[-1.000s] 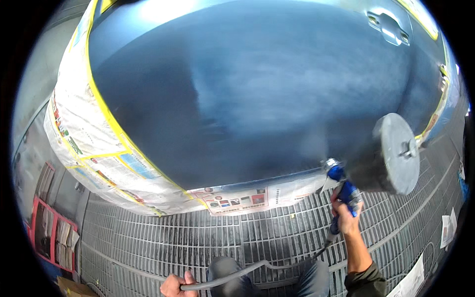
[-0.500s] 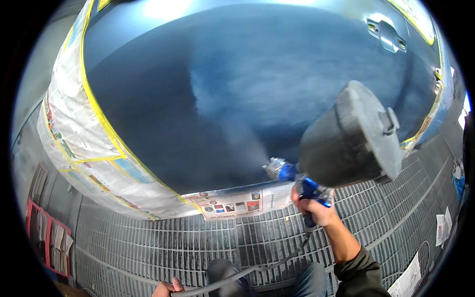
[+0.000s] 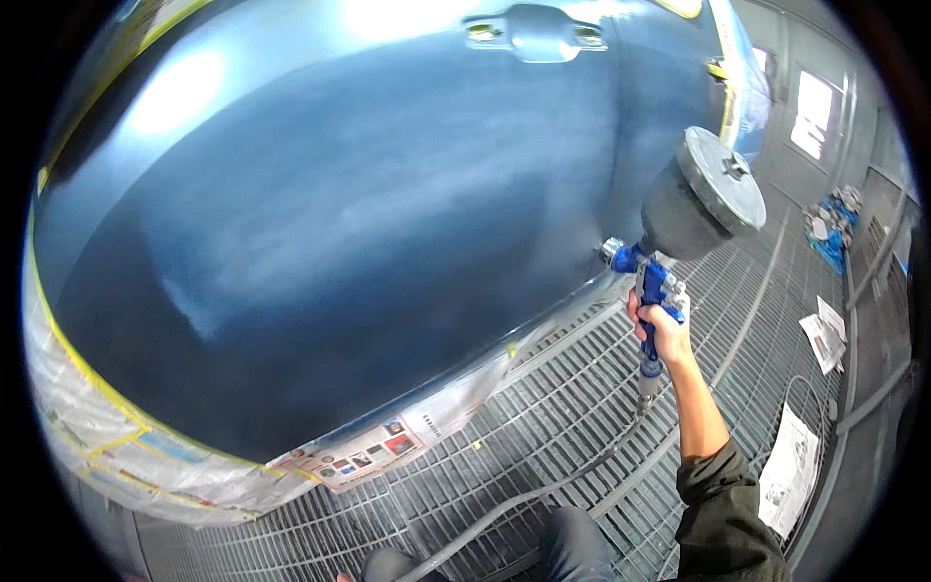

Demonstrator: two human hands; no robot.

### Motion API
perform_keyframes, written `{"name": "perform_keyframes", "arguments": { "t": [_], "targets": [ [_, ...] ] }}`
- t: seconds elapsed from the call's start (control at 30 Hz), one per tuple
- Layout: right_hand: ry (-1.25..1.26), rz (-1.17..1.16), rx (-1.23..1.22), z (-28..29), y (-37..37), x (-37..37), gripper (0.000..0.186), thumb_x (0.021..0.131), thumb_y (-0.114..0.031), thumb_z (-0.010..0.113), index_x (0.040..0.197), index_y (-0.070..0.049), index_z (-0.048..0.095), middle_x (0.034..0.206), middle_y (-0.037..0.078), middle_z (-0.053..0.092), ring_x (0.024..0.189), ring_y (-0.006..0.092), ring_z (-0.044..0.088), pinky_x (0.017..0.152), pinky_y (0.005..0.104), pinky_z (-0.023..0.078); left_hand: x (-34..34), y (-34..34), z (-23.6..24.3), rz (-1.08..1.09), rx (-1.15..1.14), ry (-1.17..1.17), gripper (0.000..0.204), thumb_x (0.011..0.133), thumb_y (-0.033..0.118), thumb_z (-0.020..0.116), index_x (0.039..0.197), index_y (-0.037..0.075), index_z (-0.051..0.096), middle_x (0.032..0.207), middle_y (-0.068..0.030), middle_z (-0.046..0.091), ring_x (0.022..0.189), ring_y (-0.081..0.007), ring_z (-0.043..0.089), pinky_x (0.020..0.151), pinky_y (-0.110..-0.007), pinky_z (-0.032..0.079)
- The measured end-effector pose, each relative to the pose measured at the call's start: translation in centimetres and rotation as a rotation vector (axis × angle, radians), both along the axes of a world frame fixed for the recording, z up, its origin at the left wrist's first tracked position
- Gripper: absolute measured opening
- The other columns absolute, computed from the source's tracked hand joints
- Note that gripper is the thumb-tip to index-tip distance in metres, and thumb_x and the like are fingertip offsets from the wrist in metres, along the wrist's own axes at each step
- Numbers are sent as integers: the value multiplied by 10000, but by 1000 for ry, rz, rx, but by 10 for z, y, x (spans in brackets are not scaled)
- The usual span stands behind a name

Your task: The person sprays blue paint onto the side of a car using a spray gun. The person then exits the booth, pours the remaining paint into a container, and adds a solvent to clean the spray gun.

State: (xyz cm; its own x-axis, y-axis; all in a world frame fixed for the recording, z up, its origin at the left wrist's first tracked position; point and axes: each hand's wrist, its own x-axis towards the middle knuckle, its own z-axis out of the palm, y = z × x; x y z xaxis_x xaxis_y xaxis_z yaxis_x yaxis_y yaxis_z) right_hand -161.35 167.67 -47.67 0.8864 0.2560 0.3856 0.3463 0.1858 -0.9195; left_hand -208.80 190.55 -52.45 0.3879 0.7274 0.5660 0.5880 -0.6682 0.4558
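Observation:
My right hand (image 3: 664, 332) is shut on a blue spray gun (image 3: 652, 291) with a large grey lidded cup (image 3: 693, 204) on top. Its nozzle (image 3: 609, 252) faces a dark blue car door (image 3: 388, 242) near the door's lower right part, with faint haze before it. The door has a bluish handle recess (image 3: 533, 37) and is edged with yellow tape and printed masking paper (image 3: 373, 446). A grey hose (image 3: 490, 524) runs from the gun toward the lower edge, where only a fingertip of my left hand (image 3: 342, 577) shows; what it holds is out of sight.
Metal grating (image 3: 543, 407) covers the floor below the door. Loose paper sheets (image 3: 787, 470) and another hose lie along the right side. A crumpled blue and grey pile (image 3: 829, 233) sits by the grey booth wall, near a door with a bright window (image 3: 813, 112).
The gun moved left across the door, then back right and higher. The view has turned to the right, showing more booth. My left hand has dropped almost out of view.

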Motion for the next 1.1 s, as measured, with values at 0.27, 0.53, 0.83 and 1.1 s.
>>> {"name": "perform_keyframes", "arguments": {
  "t": [0.27,0.53,0.83,1.1],
  "targets": [
    [-183,-484,93,17,-43,51,133,789,-83,524,859,0,599,711,34,563,513,95,486,442,233,410,20,-5,21,-103,33,-38,332,805,78,744,633,39,463,547,-165,424,472,-318,401,473,-406,362],
    [-2,-97,37,25,0,-11,126,745,-81,541,846,-32,599,661,-11,524,500,65,453,447,223,378,-8,28,13,-46,102,-132,407,844,83,716,597,37,395,523,-121,339,476,-221,293,457,-370,295],
    [140,334,5,28,106,-135,189,714,-16,530,893,-27,589,699,-3,534,534,56,449,484,222,378,-55,64,28,28,105,-204,366,864,65,686,608,15,430,521,-131,355,466,-201,309,454,-354,291],
    [96,776,-69,48,184,-207,154,812,-41,606,945,11,665,801,31,636,735,108,595,643,244,484,-84,85,24,90,199,-339,336,860,65,682,605,21,468,521,-136,392,448,-226,336,455,-372,300]
  ]
}}
